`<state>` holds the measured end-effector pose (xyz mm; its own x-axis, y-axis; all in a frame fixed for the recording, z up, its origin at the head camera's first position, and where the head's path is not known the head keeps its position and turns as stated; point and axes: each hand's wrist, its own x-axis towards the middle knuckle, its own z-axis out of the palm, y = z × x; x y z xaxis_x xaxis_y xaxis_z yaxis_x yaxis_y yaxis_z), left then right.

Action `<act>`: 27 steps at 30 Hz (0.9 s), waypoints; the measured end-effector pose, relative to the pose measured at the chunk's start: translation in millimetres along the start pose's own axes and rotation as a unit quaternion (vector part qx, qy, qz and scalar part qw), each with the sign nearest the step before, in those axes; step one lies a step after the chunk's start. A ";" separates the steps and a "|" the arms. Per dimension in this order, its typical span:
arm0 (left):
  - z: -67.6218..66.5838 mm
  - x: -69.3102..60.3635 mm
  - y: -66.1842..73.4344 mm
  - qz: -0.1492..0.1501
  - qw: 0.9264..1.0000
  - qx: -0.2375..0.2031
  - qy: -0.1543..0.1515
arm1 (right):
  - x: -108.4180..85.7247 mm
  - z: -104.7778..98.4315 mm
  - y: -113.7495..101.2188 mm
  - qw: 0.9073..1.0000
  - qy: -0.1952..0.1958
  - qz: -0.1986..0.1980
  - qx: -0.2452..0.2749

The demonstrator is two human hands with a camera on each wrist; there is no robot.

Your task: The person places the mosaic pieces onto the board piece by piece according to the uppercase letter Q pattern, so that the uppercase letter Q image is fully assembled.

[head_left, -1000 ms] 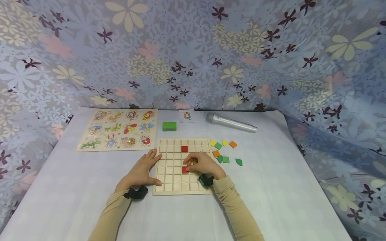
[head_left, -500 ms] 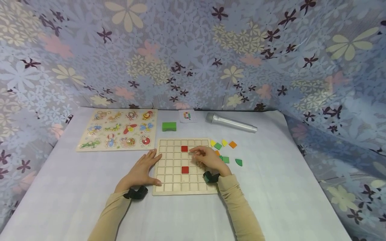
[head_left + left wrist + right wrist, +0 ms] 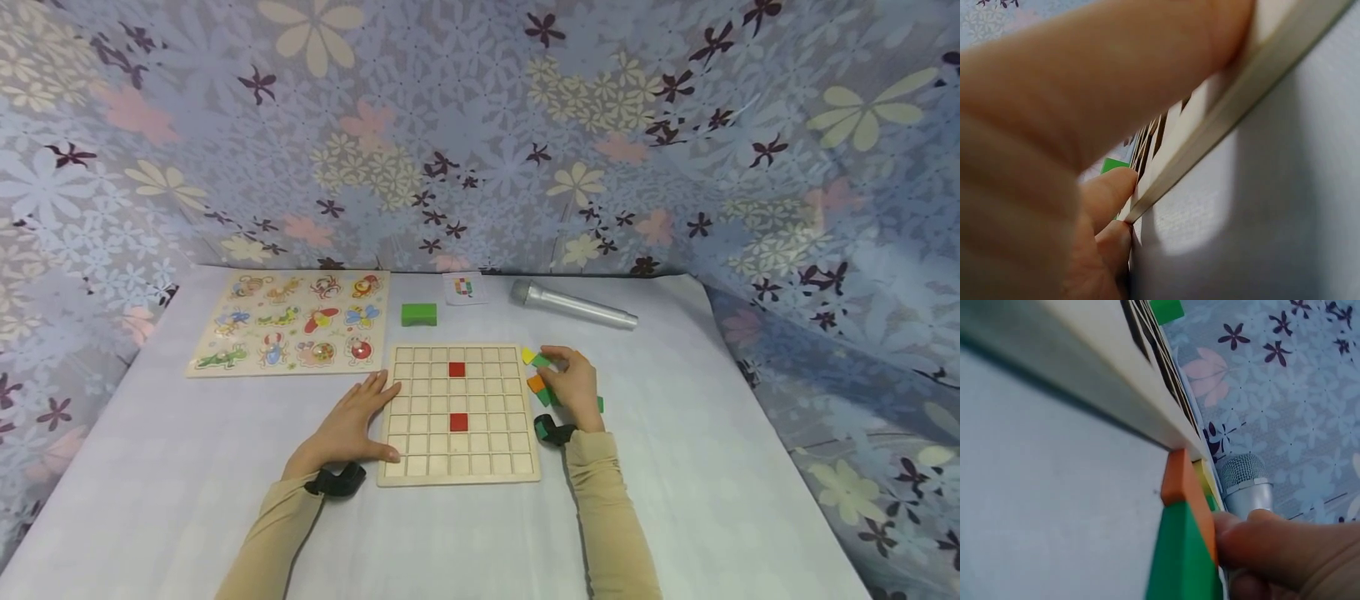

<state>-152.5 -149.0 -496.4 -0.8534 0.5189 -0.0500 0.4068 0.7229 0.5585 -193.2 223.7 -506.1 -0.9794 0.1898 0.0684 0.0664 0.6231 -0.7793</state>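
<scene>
A pale wooden grid board (image 3: 420, 471) lies on the table with two red square tiles (image 3: 458, 422) in its cells. My left hand (image 3: 341, 429) rests along the board's left edge, fingers spread and thumb at the lower left corner; in the left wrist view its fingers touch the rim. My right hand (image 3: 576, 383) is over the loose tiles beyond the board's right edge, finger and thumb apart around a green tile (image 3: 540, 361). An orange tile (image 3: 536, 383) and a yellow tile (image 3: 528, 357) lie beside its fingertips. Other tiles are partly hidden beneath the hand.
An insect picture puzzle (image 3: 288, 325) lies at the back left. Behind the board are a green block (image 3: 419, 314), a small pattern card (image 3: 465, 288) and a silver microphone (image 3: 577, 306). A floral cloth (image 3: 480, 167) hangs behind the table.
My right hand has left the lower red tile in its cell and moved right, off the board, to the loose tiles. My left hand stays at the board's edge.
</scene>
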 end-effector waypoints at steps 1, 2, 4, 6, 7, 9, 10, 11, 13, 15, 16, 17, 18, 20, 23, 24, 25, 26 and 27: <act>-0.2 0.2 0.2 0.000 1.000 -0.001 0.000 | 0.0 0.8 -0.3 1.000 0.002 -0.004 -0.006; -0.2 0.2 0.4 0.000 1.000 -0.001 0.000 | 0.0 1.4 -0.6 1.000 0.004 -0.007 -0.009; 0.1 0.5 0.3 0.000 1.000 0.000 -0.001 | -0.2 2.3 -1.0 1.000 0.003 -0.010 -0.007; 0.4 0.5 0.1 -0.002 1.000 -0.003 -0.003 | -0.8 2.2 -1.6 1.000 -0.002 -0.012 -0.001; 0.4 0.5 0.1 -0.002 1.000 -0.004 -0.003 | -1.1 1.9 -1.7 1.000 -0.003 -0.012 -0.001; 0.2 0.3 0.3 -0.002 1.000 -0.003 -0.003 | -1.6 0.8 -2.3 1.000 -0.006 -0.009 0.000; 0.0 0.2 0.5 -0.003 1.000 -0.005 -0.003 | -1.8 0.3 -2.8 1.000 -0.007 -0.004 0.004; -0.1 0.2 0.5 -0.002 1.000 -0.004 -0.003 | -2.1 -0.5 -3.5 1.000 -0.005 0.003 0.008; -0.1 0.2 0.2 -0.003 1.000 -0.007 -0.002 | -2.2 -1.7 -5.2 0.999 -0.002 0.023 0.027; 0.5 0.3 -0.6 -0.003 1.000 -0.007 -0.001 | -1.8 -2.7 -7.3 0.997 -0.003 0.046 0.058; 0.9 0.3 -1.1 -0.002 1.000 -0.006 -0.001 | -1.6 -2.9 -8.6 0.995 -0.006 0.056 0.077; 1.2 0.3 -1.5 -0.002 1.000 -0.006 0.000 | -1.3 -3.1 -10.4 0.994 -0.012 0.062 0.094; 1.6 0.2 -1.9 -0.002 1.000 -0.006 0.000 | -0.9 -3.0 -12.3 0.992 -0.022 0.063 0.105; 2.3 0.2 -2.7 -0.001 1.000 -0.003 0.001 | -1.0 -2.0 -18.0 0.990 -0.050 0.061 0.118; 2.3 0.2 -3.1 0.000 1.000 -0.003 0.000 | -3.2 3.4 -28.4 0.988 -0.091 0.041 0.118; 2.2 0.3 -3.3 0.000 1.000 -0.002 0.000 | -4.5 6.2 -32.0 0.988 -0.101 0.035 0.114; 2.1 0.4 -3.4 0.000 1.000 -0.001 0.000 | -5.9 9.2 -36.0 0.987 -0.110 0.031 0.115; 1.8 0.5 -3.1 0.000 1.000 -0.002 0.000 | -7.2 12.3 -39.4 0.985 -0.119 0.027 0.120; 1.7 0.6 -3.0 0.001 1.000 -0.002 0.000 | -8.5 15.5 -42.4 0.984 -0.125 0.022 0.122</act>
<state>-153.6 -150.1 -499.4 -0.8528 0.5199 -0.0497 0.4067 0.7208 0.5614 -190.6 184.0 -483.3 -0.9948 0.0008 -0.1015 0.0928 0.4115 -0.9067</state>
